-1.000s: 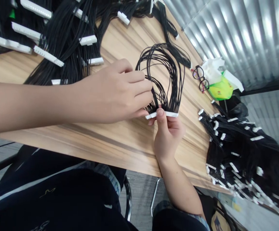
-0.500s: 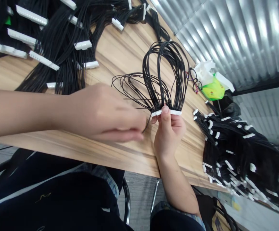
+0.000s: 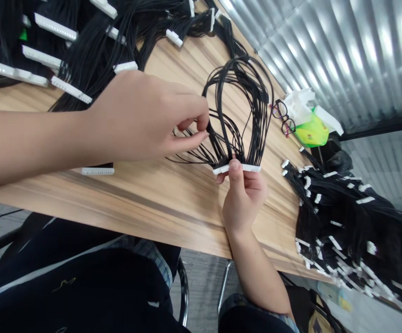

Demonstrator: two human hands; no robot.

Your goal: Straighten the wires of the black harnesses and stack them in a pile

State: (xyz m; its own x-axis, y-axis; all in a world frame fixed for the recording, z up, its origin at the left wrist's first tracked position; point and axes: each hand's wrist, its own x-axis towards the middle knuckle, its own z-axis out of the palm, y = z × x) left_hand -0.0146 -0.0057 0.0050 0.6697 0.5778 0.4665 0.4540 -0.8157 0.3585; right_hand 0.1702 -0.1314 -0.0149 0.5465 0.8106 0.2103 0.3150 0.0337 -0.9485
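Note:
My right hand [image 3: 244,194] pinches a white connector [image 3: 251,168], its thumb on top and its fingers beneath. From the connector rise many thin black wires [image 3: 261,106], bent back in tall loops above the table. Thinner wires [image 3: 194,150] fan out to the left, some with loose ends. My left hand [image 3: 152,118] is beside these loops, palm down, thumb and index finger nearly meeting at the wires. What lies between those fingertips, if anything, is too small to make out.
Black wire bundles with white connectors [image 3: 71,89] cover the table's upper left. Another pile of wire harnesses [image 3: 353,226] lies at the right. Glasses [image 3: 284,118], a green packet [image 3: 312,132] and a corrugated metal wall [image 3: 332,51] are beyond the loops. The wooden table's [image 3: 145,217] front edge is near my lap.
My left hand has moved up from beside the connector to the wire loops, and its fingers now show more clearly. My right hand keeps hold of the connector in nearly the same place.

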